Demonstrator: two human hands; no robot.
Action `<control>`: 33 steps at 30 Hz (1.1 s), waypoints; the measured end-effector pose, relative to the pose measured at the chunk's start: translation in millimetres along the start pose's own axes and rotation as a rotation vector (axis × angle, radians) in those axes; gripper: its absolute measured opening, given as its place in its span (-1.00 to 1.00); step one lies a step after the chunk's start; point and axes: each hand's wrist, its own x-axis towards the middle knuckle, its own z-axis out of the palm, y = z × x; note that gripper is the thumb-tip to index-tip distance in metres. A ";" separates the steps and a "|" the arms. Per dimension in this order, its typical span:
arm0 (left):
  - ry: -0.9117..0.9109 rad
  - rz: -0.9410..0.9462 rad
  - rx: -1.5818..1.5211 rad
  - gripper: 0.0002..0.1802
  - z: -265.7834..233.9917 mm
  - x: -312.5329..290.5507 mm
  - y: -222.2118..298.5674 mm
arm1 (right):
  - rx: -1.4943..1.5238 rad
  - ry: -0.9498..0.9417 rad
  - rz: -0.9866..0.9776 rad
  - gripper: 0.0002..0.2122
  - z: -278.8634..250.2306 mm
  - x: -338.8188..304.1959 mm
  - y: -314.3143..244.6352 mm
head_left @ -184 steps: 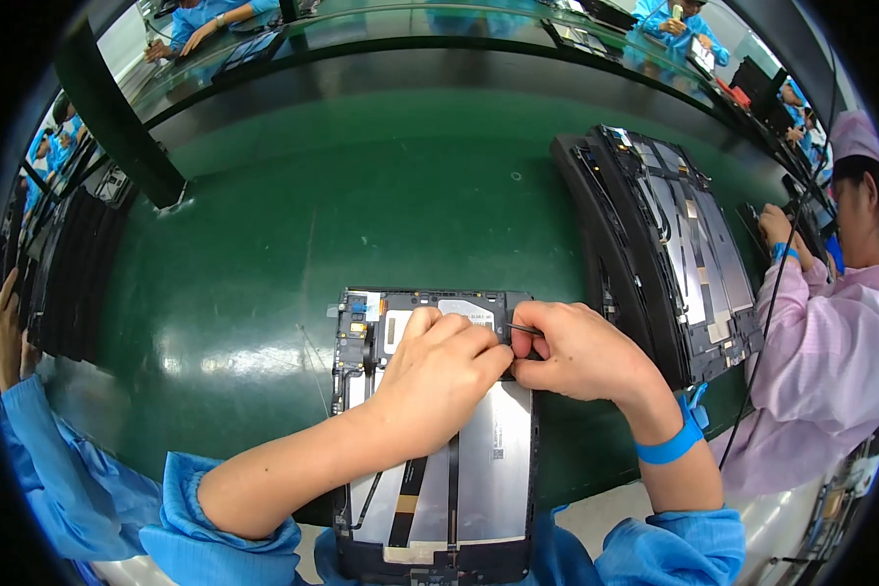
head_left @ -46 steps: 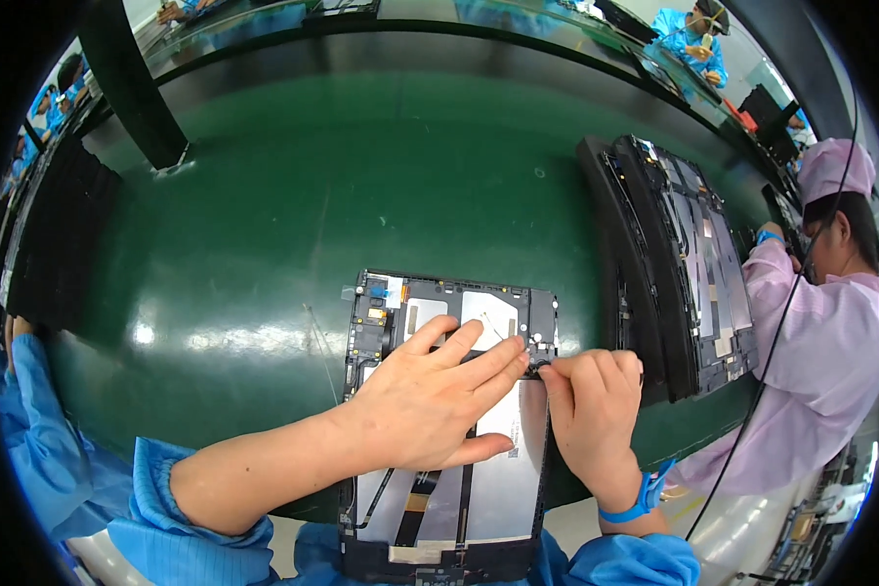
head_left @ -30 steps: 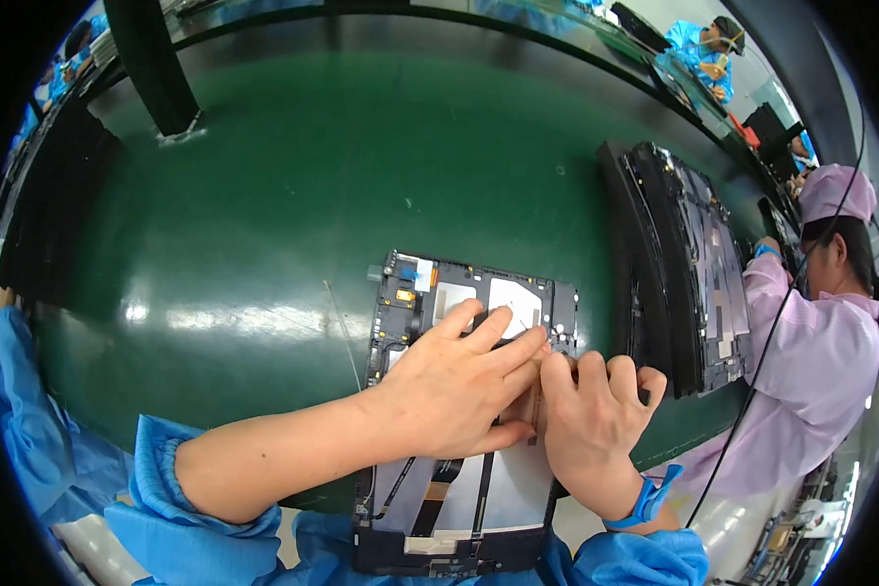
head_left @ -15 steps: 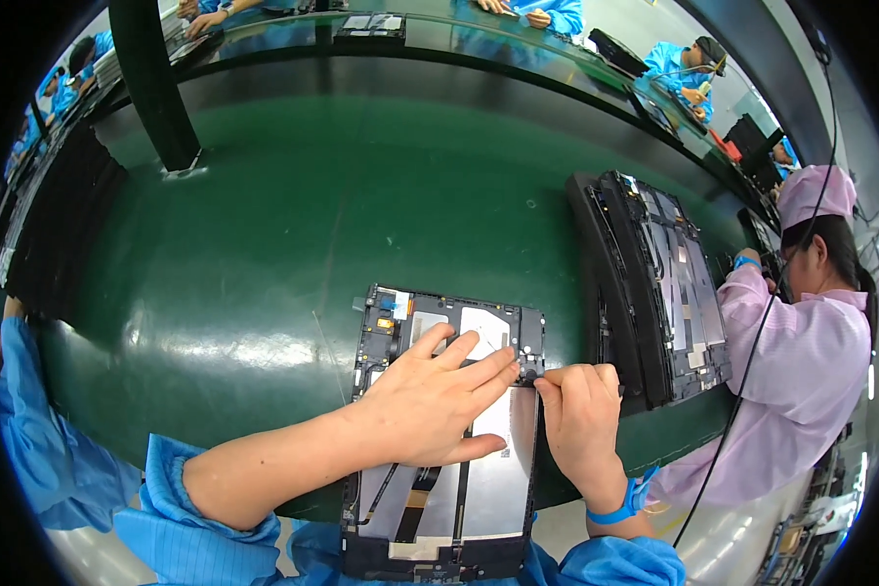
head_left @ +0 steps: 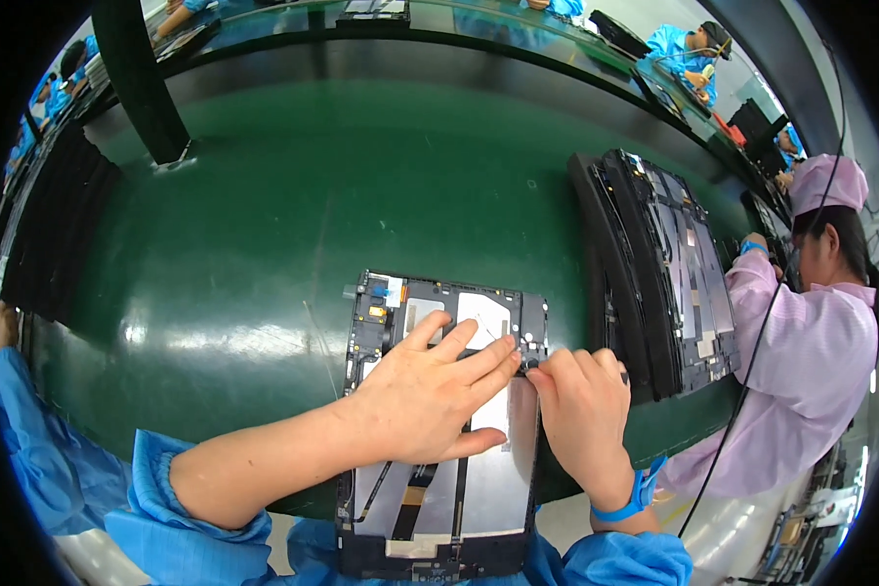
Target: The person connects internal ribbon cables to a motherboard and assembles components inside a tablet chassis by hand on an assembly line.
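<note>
An opened tablet (head_left: pixel 493 488) lies in front of me, its inner side up, with silver panels, a black frame and dark ribbon cables. My left hand (head_left: pixel 435 396) rests flat across its upper middle, fingers spread. At the tablet's right edge, level with those fingertips, my right hand (head_left: pixel 588 405) is closed in a pinch. Its thumb and index finger touch the black frame near a small connector area. A dark tip shows beside the curled fingers, but what they hold is hidden. A blue band (head_left: pixel 640 493) circles my right wrist.
Several similar opened tablets (head_left: pixel 689 273) lean in a stack on the green table (head_left: pixel 244 244) at right. A black stack (head_left: pixel 54 225) stands at far left, near a dark post (head_left: pixel 142 88). A person in pink (head_left: pixel 801 313) sits at right; a co-worker's blue sleeve (head_left: pixel 49 439) is at left.
My right hand has moved slightly left and up, its fingertips now over the tablet's edge. The left hand stays spread on the tablet. The whole view has shifted a little.
</note>
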 end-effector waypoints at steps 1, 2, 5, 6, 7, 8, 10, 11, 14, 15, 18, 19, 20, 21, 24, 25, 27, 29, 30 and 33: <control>-0.020 -0.007 0.021 -0.36 -2.7 0.7 -2.3 | -0.058 -0.055 -0.016 -0.91 -2.2 6.9 -1.9; -0.039 -0.015 0.043 -0.37 -5.1 0.7 -3.7 | -0.116 -0.108 -0.035 -0.92 -4.7 11.3 -3.9; -0.019 -0.020 -0.007 -0.35 0.8 -6.2 -7.3 | -0.067 -0.089 -0.093 -0.89 0.2 11.9 -1.4; -0.043 -0.031 -0.030 -0.32 -5.9 -6.4 -7.4 | 0.019 -0.036 -0.107 -0.90 -5.0 14.2 1.1; 0.064 -0.048 -0.144 -0.30 -7.6 -8.9 -5.5 | 0.020 0.060 -0.170 -0.91 -15.0 20.1 -2.3; 0.160 -0.124 -0.171 -0.30 -17.1 -10.5 -3.2 | 0.024 0.078 -0.233 -0.92 -23.7 24.7 -6.9; 0.329 -0.264 -0.120 -0.34 -53.1 -23.4 -2.5 | 0.010 0.082 -0.432 -0.90 -36.6 37.4 -17.2; 0.440 -0.333 -0.053 -0.43 -64.9 -37.1 -3.3 | 0.017 0.086 -0.447 -0.90 -34.7 41.4 -23.1; 0.480 -0.580 -0.112 -0.62 -73.6 -101.7 12.7 | 0.313 -0.419 -0.757 -0.86 -14.2 53.9 -52.3; 0.466 -0.645 -0.163 -0.68 -68.8 -116.3 24.5 | 0.446 -0.473 -0.876 -0.85 -3.1 57.8 -58.3; 0.436 -0.770 -0.271 -0.73 -48.3 -148.3 69.5 | 0.585 -0.683 -1.014 -0.85 14.8 66.5 -79.9; 0.449 -0.797 -0.333 -0.73 -41.8 -151.1 81.5 | 0.600 -0.757 -1.061 -0.85 18.2 68.7 -84.0; 0.470 -0.793 -0.365 -0.72 -35.2 -151.5 90.4 | 0.568 -0.794 -1.064 -0.86 18.3 70.7 -87.5; 0.471 -0.780 -0.381 -0.71 -30.9 -150.3 95.6 | 0.565 -0.803 -1.077 -0.86 19.7 71.7 -88.9; 0.466 -0.765 -0.327 -0.67 -25.3 -143.8 101.7 | 0.552 -0.839 -1.099 -0.87 20.6 74.4 -90.0; 0.424 -0.745 -0.234 -0.65 -25.9 -140.8 100.8 | 0.551 -0.845 -1.103 -0.87 20.8 73.8 -91.0; 0.381 -0.724 -0.145 -0.63 -25.2 -136.3 99.7 | 0.518 -0.712 -1.177 -0.88 20.9 72.1 -92.1; 0.283 -0.647 0.043 -0.59 -23.8 -133.8 99.4 | 0.486 -0.695 -1.193 -0.87 18.3 69.8 -93.6; 0.281 -0.647 0.041 -0.59 -25.7 -133.5 99.9 | 0.453 -0.674 -1.209 -0.87 16.3 68.7 -94.2; 0.189 -0.622 0.148 -0.58 -28.6 -134.8 99.7 | 0.370 -0.724 -1.209 -0.86 10.9 65.8 -95.7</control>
